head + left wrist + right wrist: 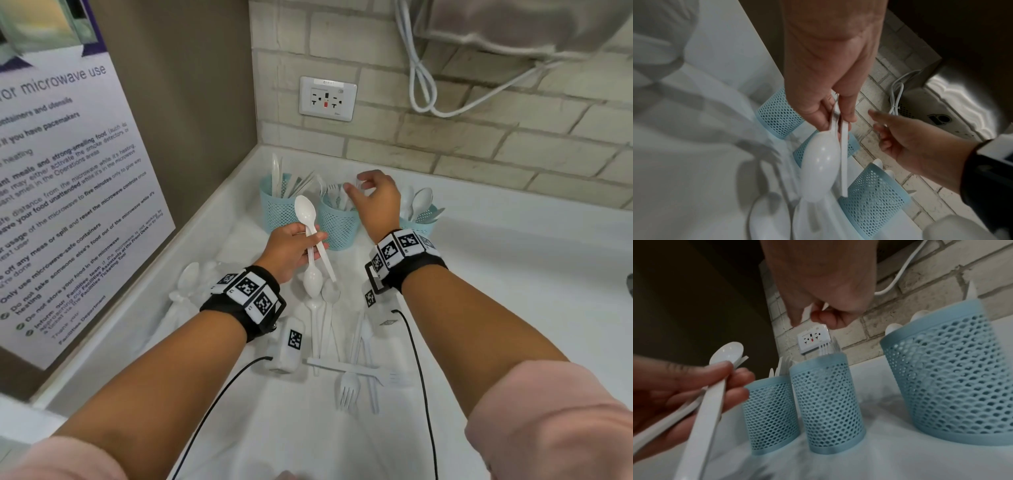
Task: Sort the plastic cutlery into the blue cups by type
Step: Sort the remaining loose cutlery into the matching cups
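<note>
Three blue mesh cups stand near the back wall: the left cup (pixel 278 209) with knives, the middle cup (pixel 337 224) with forks, the right cup (pixel 420 221) with spoons. My left hand (pixel 303 245) grips two white spoons (pixel 306 209), one bowl up and one bowl down, in front of the left and middle cups. Over the middle cup (pixel 828 402), my right hand (pixel 359 188) pinches a white plastic utensil (pixel 807 312); its type is hidden by the fingers. Loose forks (pixel 349 389) and spoons (pixel 330 294) lie on the white counter (pixel 513 274) between my wrists.
Wrapped cutlery packs (pixel 186 291) lie at the counter's left edge beside a wall poster (pixel 68 178). A power outlet (pixel 327 98) and a hanging white cord (pixel 423 85) are on the brick wall behind the cups.
</note>
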### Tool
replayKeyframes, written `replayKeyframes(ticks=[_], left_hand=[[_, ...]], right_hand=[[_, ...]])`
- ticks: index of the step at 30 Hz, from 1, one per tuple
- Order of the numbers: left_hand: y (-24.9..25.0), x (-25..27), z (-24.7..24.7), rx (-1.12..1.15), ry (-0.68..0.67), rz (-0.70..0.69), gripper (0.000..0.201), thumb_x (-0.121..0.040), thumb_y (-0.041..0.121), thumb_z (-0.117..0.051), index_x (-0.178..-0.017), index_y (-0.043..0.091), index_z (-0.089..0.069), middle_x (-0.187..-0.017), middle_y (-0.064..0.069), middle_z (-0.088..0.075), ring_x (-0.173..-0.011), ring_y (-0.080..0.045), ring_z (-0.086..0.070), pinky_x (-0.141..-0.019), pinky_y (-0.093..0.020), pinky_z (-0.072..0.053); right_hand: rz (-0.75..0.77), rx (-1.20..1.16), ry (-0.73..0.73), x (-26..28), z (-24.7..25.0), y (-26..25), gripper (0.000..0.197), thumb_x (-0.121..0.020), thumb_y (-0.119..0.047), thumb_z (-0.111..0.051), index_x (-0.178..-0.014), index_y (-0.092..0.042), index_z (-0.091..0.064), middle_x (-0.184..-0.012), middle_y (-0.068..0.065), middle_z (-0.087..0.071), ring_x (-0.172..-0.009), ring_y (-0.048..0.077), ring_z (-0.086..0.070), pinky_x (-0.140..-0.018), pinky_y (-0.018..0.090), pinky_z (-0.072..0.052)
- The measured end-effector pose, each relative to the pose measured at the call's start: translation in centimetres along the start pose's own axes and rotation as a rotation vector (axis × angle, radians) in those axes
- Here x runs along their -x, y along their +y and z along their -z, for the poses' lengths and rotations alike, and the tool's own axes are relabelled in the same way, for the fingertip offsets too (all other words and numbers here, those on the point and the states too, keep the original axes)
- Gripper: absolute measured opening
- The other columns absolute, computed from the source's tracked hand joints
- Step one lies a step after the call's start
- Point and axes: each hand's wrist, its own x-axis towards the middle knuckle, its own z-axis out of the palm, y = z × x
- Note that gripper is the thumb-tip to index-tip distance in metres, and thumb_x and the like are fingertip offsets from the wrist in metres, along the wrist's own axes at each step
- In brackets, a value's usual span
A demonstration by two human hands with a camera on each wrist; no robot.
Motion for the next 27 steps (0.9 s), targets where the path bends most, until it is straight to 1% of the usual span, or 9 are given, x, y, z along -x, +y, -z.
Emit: replayKeyframes(ticks=[2, 4, 7, 11, 14, 19, 22, 24, 27], left_hand=[[0.0, 0.3, -0.2, -0.002, -0.01, -0.004, 0.011, -0.086, 0.0, -0.063, -0.092, 0.008, -0.061, -0.091, -0.01, -0.066, -0.081, -0.02, -0.067, -0.073, -0.025, -0.058], [-0.1, 0.6, -0.4, -0.015, -0.027, -0.007, 0.011, -0.085, 0.0, -0.064, -0.093, 0.007, -0.062, -0.088, -0.009, -0.066, -0.078, -0.018, -0.068, -0.07, -0.023, -0.058], [-0.1, 1.1, -0.8, -0.041, -0.063, 0.0, 0.013, -0.084, 0.0, -0.066, -0.095, 0.005, -0.063, -0.087, -0.009, -0.067, -0.073, -0.015, -0.069, -0.07, -0.023, -0.059], [-0.2, 1.6, -1.1, -0.035, -0.072, -0.018, 0.022, -0.085, -0.001, -0.063, -0.107, -0.004, -0.061, -0.087, -0.01, -0.067, -0.066, -0.01, -0.07, -0.066, -0.02, -0.058], [-0.1, 1.9, -1.2, -0.037, -0.083, -0.015, 0.029, -0.09, 0.001, -0.057, -0.118, -0.006, -0.057, -0.092, -0.011, -0.067, -0.072, -0.011, -0.069, -0.068, -0.019, -0.058], [0.4, 1.9, -1.4, 0.077, -0.013, -0.012, 0.034, -0.096, -0.006, -0.041, -0.129, 0.001, -0.041, -0.123, -0.022, -0.058, -0.099, -0.027, -0.063, -0.089, -0.031, -0.05], [0.8, 1.7, -1.4, 0.226, 0.073, -0.049, 0.044, -0.096, -0.009, -0.035, -0.137, 0.007, -0.027, -0.125, -0.02, -0.056, -0.116, -0.03, -0.057, -0.097, -0.034, -0.045], [1.0, 1.6, -1.4, 0.309, 0.108, -0.078, 0.052, -0.097, -0.009, -0.031, -0.143, 0.01, -0.016, -0.129, -0.021, -0.052, -0.122, -0.03, -0.053, -0.1, -0.035, -0.042], [1.2, 1.7, -1.5, 0.383, 0.138, -0.108, 0.062, -0.097, -0.009, -0.026, -0.149, 0.012, 0.0, -0.134, -0.021, -0.051, -0.126, -0.028, -0.05, -0.107, -0.039, -0.038]], right_hand=[[-0.009, -0.074, -0.189, 0.5, 0.2, -0.6, 0.027, -0.079, -0.029, -0.074, -0.098, -0.011, -0.066, -0.077, 0.0, -0.06, -0.066, 0.005, -0.052, -0.061, 0.01, -0.042], [-0.023, -0.07, -0.416, 1.1, 0.2, -1.1, 0.03, -0.079, -0.03, -0.074, -0.102, -0.012, -0.068, -0.079, 0.0, -0.059, -0.072, 0.008, -0.054, -0.063, 0.005, -0.04], [-0.014, -0.094, -0.555, 1.8, 0.2, -1.3, 0.027, -0.08, -0.023, -0.073, -0.102, -0.007, -0.069, -0.083, 0.004, -0.06, -0.077, 0.01, -0.053, -0.066, 0.006, -0.04], [-0.034, -0.106, -0.536, 2.5, 0.7, -1.2, 0.016, -0.083, -0.018, -0.07, -0.087, -0.003, -0.068, -0.065, 0.0, -0.054, -0.054, 0.002, -0.048, -0.053, 0.009, -0.035], [-0.126, -0.145, -0.5, 2.6, 1.4, -1.0, 0.019, -0.087, -0.013, -0.065, -0.102, -0.002, -0.064, -0.065, -0.003, -0.054, -0.04, -0.004, -0.05, -0.041, 0.008, -0.036], [-0.323, -0.169, -0.454, 3.0, 2.4, -0.9, 0.022, -0.093, -0.007, -0.051, -0.114, -0.002, -0.053, -0.074, 0.003, -0.056, -0.05, 0.008, -0.055, -0.041, 0.016, -0.041], [-0.42, -0.189, -0.536, 3.8, 3.2, -0.9, 0.008, -0.093, -0.005, -0.043, -0.096, -0.007, -0.051, -0.074, 0.007, -0.056, -0.055, 0.013, -0.055, -0.044, 0.018, -0.044], [-0.471, -0.189, -0.587, 4.5, 3.5, -0.9, 0.016, -0.094, -0.002, -0.037, -0.086, -0.011, -0.048, -0.075, 0.008, -0.057, -0.05, 0.012, -0.057, -0.047, 0.019, -0.046], [-0.571, -0.243, -0.594, 5.1, 3.4, -0.4, 0.02, -0.092, 0.005, -0.031, -0.102, -0.007, -0.044, -0.076, 0.013, -0.057, -0.043, 0.012, -0.06, -0.045, 0.019, -0.05]])
